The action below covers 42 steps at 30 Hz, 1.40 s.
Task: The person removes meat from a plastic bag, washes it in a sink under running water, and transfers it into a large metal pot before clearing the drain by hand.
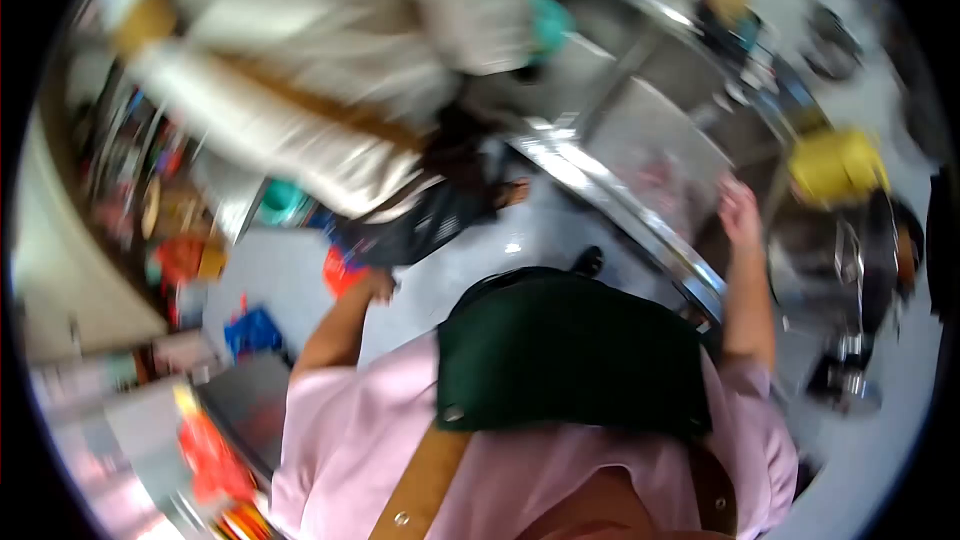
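The picture is blurred by motion. I look down at my pink shirt and green apron (570, 350). My left hand (378, 286) reaches out to the left beside a black bag (430, 225) and something red (340, 270); its fingers are too blurred to read. With its fingers spread and nothing in it, my right hand (738, 208) is raised at the edge of a steel sink counter (640, 225).
Another person in a pale garment with a brown strap (300, 70) stands close at the upper left. A large steel pot (850, 260) and a yellow object (835, 165) are at the right. Cluttered shelves (150, 200) line the left; blue (250, 330) and red items (210, 455) lie low on the left.
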{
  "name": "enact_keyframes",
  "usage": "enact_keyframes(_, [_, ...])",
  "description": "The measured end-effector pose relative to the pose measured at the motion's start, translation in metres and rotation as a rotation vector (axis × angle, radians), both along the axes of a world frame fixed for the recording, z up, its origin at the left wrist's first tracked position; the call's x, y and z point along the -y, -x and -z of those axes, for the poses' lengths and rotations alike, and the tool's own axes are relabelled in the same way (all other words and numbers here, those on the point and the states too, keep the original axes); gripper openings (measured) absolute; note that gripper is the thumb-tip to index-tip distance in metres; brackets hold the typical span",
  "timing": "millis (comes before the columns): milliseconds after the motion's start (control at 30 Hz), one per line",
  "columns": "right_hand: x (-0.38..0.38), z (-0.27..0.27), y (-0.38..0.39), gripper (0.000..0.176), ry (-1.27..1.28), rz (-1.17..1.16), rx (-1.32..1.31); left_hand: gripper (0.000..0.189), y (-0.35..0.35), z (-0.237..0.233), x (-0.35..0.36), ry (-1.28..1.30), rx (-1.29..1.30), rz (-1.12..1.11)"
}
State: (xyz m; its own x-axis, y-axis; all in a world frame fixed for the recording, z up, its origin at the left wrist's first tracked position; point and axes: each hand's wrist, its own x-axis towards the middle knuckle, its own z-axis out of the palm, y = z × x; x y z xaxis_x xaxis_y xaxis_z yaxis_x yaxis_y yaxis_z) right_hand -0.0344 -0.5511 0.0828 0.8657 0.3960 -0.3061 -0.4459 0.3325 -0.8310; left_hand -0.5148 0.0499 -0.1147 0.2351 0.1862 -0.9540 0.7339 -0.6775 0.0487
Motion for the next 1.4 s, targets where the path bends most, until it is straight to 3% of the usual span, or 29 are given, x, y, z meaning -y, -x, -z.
enact_keyframes(33, [0.001,-0.005,-0.004,0.021,-0.041,-0.076,0.053,0.015,-0.040,-0.108,0.062,0.077,0.214,0.071])
enact_keyframes(67, [-0.003,-0.012,-0.007,0.021,-0.086,-0.016,0.015,0.013,-0.055,-0.116,0.097,-0.055,0.548,0.189])
enact_keyframes(100, [-0.003,-0.013,-0.014,0.022,-0.127,0.011,-0.025,0.011,-0.102,-0.190,0.151,0.008,0.513,-0.047])
enact_keyframes(133, [0.005,-0.003,-0.030,0.021,-0.201,-0.071,-0.061,0.012,-0.106,-0.152,0.163,0.195,0.698,-0.212])
enact_keyframes(200, [-0.007,-0.017,-0.039,0.026,-0.129,0.038,-0.103,0.013,-0.189,-0.248,0.232,0.351,0.875,-0.150])
enact_keyframes(267, [-0.003,0.003,-0.062,0.023,-0.177,-0.041,-0.158,0.014,-0.257,-0.261,0.267,0.549,1.073,-0.115])
enact_keyframes(367, [-0.013,0.013,-0.092,0.019,-0.079,-0.120,-0.148,0.014,-0.379,-0.249,0.328,0.808,1.218,-0.283])
enact_keyframes(400, [-0.008,0.051,-0.112,0.021,-0.114,-0.192,-0.105,0.017,-0.424,-0.242,0.343,0.812,1.169,-0.274])
enact_keyframes(433, [-0.009,0.053,-0.120,0.021,-0.118,-0.188,-0.105,0.022,-0.465,-0.216,0.363,0.940,0.979,-0.601])
enact_keyframes(500, [-0.026,0.051,-0.125,0.023,-0.029,-0.230,-0.105,0.024,-0.530,-0.201,0.395,0.798,0.684,-0.895])
enact_keyframes(533, [-0.031,0.047,-0.128,0.023,-0.030,-0.225,-0.111,0.024,-0.555,-0.183,0.401,0.797,0.676,-0.893])
enact_keyframes(600, [-0.039,0.043,-0.134,0.019,-0.122,-0.248,-0.267,0.021,-0.590,-0.134,0.408,1.231,0.377,-1.030])
enact_keyframes(733, [-0.048,0.066,-0.157,0.032,-0.133,-0.127,-0.340,0.016,-0.615,-0.103,0.404,1.094,0.557,-1.108])
enact_keyframes(833, [-0.051,0.080,-0.163,0.046,-0.037,0.029,-0.366,0.015,-0.617,-0.102,0.390,1.146,0.554,-0.947])
enact_keyframes(900, [-0.053,0.084,-0.164,0.038,-0.086,-0.007,-0.383,0.013,-0.619,-0.101,0.383,1.176,0.581,-0.855])
enact_keyframes(967, [-0.059,0.084,-0.160,0.027,0.184,-0.136,-0.124,0.010,-0.619,-0.104,0.372,0.976,0.682,-0.720])
enact_keyframes(1033, [-0.057,0.092,-0.160,0.021,0.183,-0.157,-0.062,0.008,-0.623,-0.111,0.360,1.082,0.650,-0.835])
enact_keyframes(1100, [-0.060,0.091,-0.160,0.015,0.252,-0.030,-0.104,0.010,-0.624,-0.120,0.349,1.295,0.580,-1.137])
enact_keyframes(1167, [-0.062,0.080,-0.156,0.013,0.162,0.032,-0.211,0.011,-0.626,-0.111,0.341,1.365,0.558,-1.106])
enact_keyframes(1233, [-0.067,0.067,-0.156,0.013,0.075,0.093,-0.312,0.008,-0.627,-0.123,0.343,1.050,0.579,-0.691])
enact_keyframes(1300, [-0.075,0.060,-0.155,0.017,-0.005,0.069,-0.294,0.018,-0.625,-0.134,0.358,1.016,0.590,-0.631])
enact_keyframes(1400, [-0.078,0.027,-0.153,0.018,-0.002,-0.011,-0.265,0.029,-0.628,-0.130,0.374,1.009,0.928,-0.394])
